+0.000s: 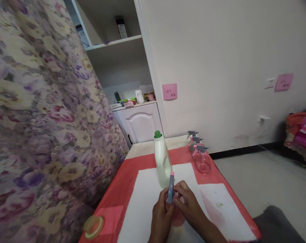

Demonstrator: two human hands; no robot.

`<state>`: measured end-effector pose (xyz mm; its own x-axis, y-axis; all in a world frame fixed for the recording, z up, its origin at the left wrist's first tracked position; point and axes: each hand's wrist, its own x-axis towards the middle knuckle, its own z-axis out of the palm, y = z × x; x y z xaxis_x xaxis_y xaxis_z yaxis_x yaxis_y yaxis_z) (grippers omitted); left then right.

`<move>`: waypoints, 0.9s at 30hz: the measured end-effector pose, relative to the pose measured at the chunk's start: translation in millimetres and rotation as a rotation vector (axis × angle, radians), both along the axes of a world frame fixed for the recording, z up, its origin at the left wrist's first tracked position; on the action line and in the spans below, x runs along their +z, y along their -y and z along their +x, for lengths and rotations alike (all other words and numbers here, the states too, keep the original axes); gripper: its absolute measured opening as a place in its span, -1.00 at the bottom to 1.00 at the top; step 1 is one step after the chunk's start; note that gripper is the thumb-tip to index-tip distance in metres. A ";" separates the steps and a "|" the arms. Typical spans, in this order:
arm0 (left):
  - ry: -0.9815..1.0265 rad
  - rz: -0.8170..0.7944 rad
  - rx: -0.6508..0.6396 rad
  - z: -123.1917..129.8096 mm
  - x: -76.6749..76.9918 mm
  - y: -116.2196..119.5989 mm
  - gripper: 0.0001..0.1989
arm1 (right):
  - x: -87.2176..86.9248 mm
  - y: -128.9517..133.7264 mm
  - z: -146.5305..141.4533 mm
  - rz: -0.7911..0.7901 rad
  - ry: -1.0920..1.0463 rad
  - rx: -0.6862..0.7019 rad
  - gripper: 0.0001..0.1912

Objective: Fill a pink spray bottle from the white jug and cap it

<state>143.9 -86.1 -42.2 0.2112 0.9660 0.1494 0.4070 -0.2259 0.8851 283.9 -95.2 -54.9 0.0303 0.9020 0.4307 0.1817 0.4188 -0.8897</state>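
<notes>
A pink see-through spray bottle [178, 219] with a grey trigger head stands upright at the front of the table, partly behind my hands. My left hand [161, 213] is closed around the left side of its top, fingers against the grey head. On the other side, my right hand [188, 204] pinches the neck area just under the head. The fingers hide most of the collar, so I cannot tell how the head sits on the bottle. Directly beyond my hands is a pale green jug [161, 158] with a green cap and a side handle.
Several more spray bottles [203, 163] line the table's back right edge. White sheets [136, 202] lie over the red tablecloth [112, 189]. A round yellow-green-rimmed container [93, 226] is at front left. A floral curtain [54, 135] hangs along the left, and a cabinet [143, 121] stands behind.
</notes>
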 end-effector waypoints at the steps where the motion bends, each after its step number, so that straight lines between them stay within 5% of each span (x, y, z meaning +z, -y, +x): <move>1: 0.000 -0.010 0.016 0.7 -0.3 0.0 -0.59 | -1.3 -0.8 -0.6 0.001 -0.009 -0.010 -0.75; 8: 0.136 -0.103 -0.035 -4.2 3.1 -0.4 -0.48 | -3.1 -2.4 -3.3 0.018 0.016 -0.076 -0.79; 17: 0.202 -0.084 0.026 -8.5 40.4 -6.7 -0.56 | 2.2 -1.6 4.9 0.010 0.058 0.029 -0.89; 27: 0.368 -0.311 -0.029 6.8 46.2 -11.4 -0.63 | 5.0 -3.2 11.8 -0.004 0.054 0.138 -0.87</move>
